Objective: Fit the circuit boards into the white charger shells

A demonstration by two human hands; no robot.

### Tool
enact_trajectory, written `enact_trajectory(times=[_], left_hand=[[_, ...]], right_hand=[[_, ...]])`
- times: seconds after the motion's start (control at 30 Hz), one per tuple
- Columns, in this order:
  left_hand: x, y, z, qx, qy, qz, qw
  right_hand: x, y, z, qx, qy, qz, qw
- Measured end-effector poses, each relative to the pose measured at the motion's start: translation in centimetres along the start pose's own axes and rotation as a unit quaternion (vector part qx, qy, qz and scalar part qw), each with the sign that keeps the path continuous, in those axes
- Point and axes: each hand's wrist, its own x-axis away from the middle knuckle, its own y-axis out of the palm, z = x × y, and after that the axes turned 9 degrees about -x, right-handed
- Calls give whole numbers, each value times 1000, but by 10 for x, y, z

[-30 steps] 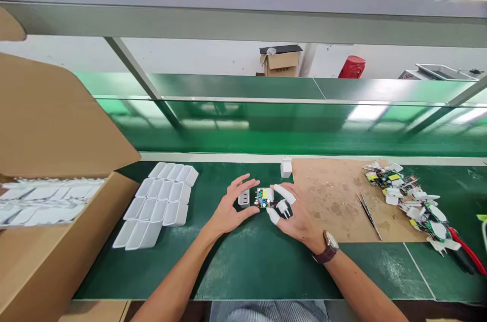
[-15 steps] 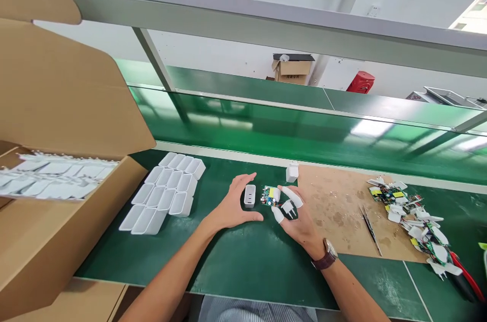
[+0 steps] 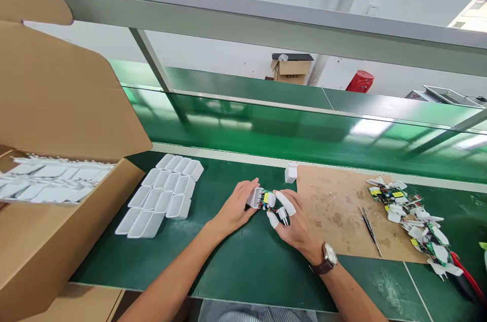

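My left hand (image 3: 239, 205) is closed around a small white charger housing (image 3: 254, 198), tilted with its mouth toward the right. Between the covered fingertips of my right hand (image 3: 294, 218) is a small circuit board (image 3: 267, 200) with yellow and blue parts. The board's left end meets the housing's open side; how far it sits inside I cannot tell. A white plug piece with prongs (image 3: 282, 215) hangs by the board, under my right fingers. White covers sit on my right thumb and forefinger.
Rows of white housings (image 3: 160, 192) stand left, beside an open carton (image 3: 95, 220) of white parts. One white housing (image 3: 291, 173) stands behind my hands. Right, a brown board (image 3: 331, 210) bears tweezers (image 3: 370, 230); circuit boards (image 3: 403, 205) and red-handled pliers (image 3: 467, 276) lie beyond.
My left hand has closed on the housing, lifting and tilting it off the table. My right hand has shifted slightly left, bringing the circuit board against the housing.
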Motion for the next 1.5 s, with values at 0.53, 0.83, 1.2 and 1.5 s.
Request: enact_trajectory(times=[0.53, 0.83, 1.2, 1.5], left_hand=[[3, 5, -2, -14, 7, -26, 1000], [-1, 2, 3, -17, 4, -14, 1000], [0, 3, 3, -11, -6, -23, 1000], [2, 8, 3, 20, -11, -30, 999]], right_hand=[[-4, -1, -7, 28, 9, -22, 999], [-5, -1, -8, 18, 31, -34, 999], [-3, 1, -6, 21, 12, -37, 999], [-2, 2, -4, 17, 0, -27, 1000]])
